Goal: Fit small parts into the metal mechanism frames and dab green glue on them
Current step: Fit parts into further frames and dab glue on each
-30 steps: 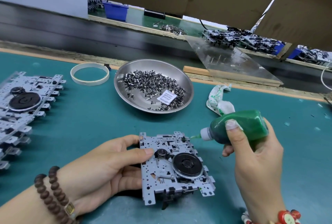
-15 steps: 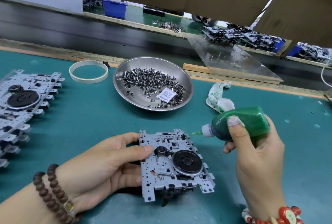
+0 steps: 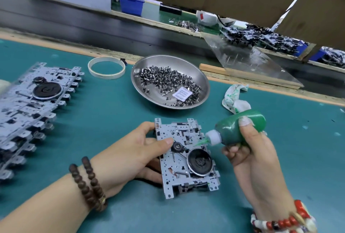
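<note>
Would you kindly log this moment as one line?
left hand: holds mechanism frame | right hand: green glue bottle, nozzle at frame | phase: gluing

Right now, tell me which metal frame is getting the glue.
The single frame held by the left hand, with the bottle tip at it; the other frames lie stacked at left, untouched.

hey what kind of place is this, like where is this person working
Most likely a factory assembly bench. A stack of identical metal mechanism frames waits at the left, a steel dish holds small loose parts, and more frames sit in blue bins at another bench behind.
</note>
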{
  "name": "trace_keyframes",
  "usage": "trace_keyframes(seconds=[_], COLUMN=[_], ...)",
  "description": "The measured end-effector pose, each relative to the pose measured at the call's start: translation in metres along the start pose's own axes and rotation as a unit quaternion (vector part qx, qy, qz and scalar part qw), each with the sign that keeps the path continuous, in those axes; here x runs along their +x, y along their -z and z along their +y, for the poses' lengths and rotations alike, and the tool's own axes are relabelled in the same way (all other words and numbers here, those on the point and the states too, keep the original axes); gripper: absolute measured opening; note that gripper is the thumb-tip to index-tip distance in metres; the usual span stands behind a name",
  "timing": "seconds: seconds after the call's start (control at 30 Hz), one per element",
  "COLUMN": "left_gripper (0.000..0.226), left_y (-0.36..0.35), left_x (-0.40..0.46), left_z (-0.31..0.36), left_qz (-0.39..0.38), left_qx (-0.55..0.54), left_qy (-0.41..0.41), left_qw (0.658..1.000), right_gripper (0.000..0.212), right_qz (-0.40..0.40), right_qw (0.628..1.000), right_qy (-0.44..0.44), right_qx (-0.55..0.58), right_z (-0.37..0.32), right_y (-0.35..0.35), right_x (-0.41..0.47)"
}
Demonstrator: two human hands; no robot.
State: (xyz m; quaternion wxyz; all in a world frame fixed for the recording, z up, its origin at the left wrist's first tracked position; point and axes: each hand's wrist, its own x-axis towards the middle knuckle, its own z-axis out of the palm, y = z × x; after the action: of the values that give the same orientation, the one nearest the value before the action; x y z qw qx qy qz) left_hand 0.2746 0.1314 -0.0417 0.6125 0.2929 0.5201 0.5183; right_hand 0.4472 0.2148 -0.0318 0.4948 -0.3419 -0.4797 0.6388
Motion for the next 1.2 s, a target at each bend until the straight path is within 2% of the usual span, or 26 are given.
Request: trace_keyframes(seconds=[0.13, 0.33, 0.67, 0.87, 1.2], left_gripper=[0.028, 0.031, 0.031, 0.032, 0.033], left_y=[0.001, 0.002, 0.002, 0.002, 0.003], left_x=[0.0, -0.001, 0.001, 0.001, 0.003], left_z=[-0.001, -0.002, -0.004, -0.004, -0.005], left_qz=[-0.003, -0.016, -0.012, -0.01, -0.021], left_qx=[0.011, 0.019, 0.024, 0.029, 0.031], left_qy=[-0.004, -0.01, -0.018, -0.022, -0.027], left_qw=[1.0, 1.0, 0.999, 0.999, 0.999], right_gripper=[0.022, 0.016, 0.015, 0.032, 0.037], right_qz=[-0.02, -0.046, -0.045, -0.029, 0.001], right_qw=[0.999, 0.992, 0.993, 0.991, 0.988], right_qy=[-0.002, 0.003, 0.011, 0.012, 0.018], right_qx=[-0.043, -0.114, -0.113, -0.133, -0.153], right_z=[0.003, 0.006, 0.009, 0.012, 0.014], right_y=[-0.003, -0.003, -0.003, -0.002, -0.001], right_x=[-0.001, -0.002, -0.001, 0.001, 0.002])
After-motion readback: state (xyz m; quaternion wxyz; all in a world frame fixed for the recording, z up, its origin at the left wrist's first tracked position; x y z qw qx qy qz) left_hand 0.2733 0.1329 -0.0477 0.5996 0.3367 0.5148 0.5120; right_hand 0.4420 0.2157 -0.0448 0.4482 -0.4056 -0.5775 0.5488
